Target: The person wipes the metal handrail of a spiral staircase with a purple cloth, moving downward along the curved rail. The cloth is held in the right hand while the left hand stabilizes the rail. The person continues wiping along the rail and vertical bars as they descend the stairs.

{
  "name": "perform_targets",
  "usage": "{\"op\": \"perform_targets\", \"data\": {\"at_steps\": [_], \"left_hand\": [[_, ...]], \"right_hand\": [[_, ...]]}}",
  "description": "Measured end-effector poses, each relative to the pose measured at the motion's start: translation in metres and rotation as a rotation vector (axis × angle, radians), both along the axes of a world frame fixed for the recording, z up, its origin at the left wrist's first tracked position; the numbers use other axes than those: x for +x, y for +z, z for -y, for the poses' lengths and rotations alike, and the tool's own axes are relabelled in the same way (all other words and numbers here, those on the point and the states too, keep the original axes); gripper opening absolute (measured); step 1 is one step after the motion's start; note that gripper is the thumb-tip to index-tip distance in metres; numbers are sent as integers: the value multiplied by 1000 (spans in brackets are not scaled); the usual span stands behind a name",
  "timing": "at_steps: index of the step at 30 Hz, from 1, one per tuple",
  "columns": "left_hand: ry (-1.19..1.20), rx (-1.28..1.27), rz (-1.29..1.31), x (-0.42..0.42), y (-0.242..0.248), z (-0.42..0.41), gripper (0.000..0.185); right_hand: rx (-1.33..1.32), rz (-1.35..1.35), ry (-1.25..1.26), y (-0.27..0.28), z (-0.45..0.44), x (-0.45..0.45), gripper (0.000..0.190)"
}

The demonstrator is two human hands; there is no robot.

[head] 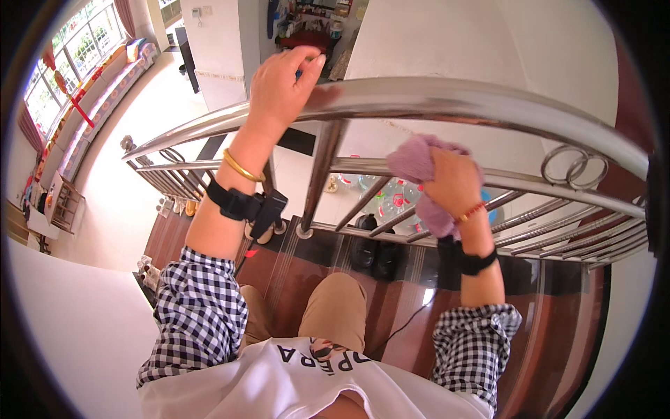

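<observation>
A curved stainless-steel handrail (445,97) crosses in front of me, with a thinner rail (544,188) and slanted bars beneath it. Raised at the handrail's far side is my left hand (285,84), its fingers bent and thumb near the fingertips; nothing clear shows in it, and contact with the rail cannot be told. My right hand (453,180) grips a pink-purple cloth (413,160) wrapped about the lower rail, and part of the cloth hangs below it. Both wrists wear black straps; a gold bangle sits on the left, a red bead bracelet on the right.
Black shoes (374,246) stand on the brown striped stair or landing floor by the railing's foot. Beyond the bars are clear plastic bottles (392,201) with red caps and a blue basin (491,204). A long sofa (104,99) lines the window wall. A dark cable runs along the floor.
</observation>
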State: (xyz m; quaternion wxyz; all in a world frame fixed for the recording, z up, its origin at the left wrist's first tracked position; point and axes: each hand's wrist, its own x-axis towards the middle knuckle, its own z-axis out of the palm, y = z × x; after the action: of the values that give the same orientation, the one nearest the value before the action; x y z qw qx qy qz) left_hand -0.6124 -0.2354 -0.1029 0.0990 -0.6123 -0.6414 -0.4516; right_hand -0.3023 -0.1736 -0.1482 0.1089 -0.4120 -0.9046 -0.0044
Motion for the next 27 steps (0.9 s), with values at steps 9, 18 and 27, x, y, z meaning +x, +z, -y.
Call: {"op": "perform_targets", "data": {"at_steps": [9,18,27], "left_hand": [[-171,-577,35,52,-73,-42,62],[-249,-416,36,94,-93,-53,55],[-192,-379,-13,95,-48,-25,57]], "right_hand": [[-331,-49,-194,-92,-33,-5,38],[-170,-106,-309,-118,-35,32,39],[334,-488,-269,-117,27,26,55]]}}
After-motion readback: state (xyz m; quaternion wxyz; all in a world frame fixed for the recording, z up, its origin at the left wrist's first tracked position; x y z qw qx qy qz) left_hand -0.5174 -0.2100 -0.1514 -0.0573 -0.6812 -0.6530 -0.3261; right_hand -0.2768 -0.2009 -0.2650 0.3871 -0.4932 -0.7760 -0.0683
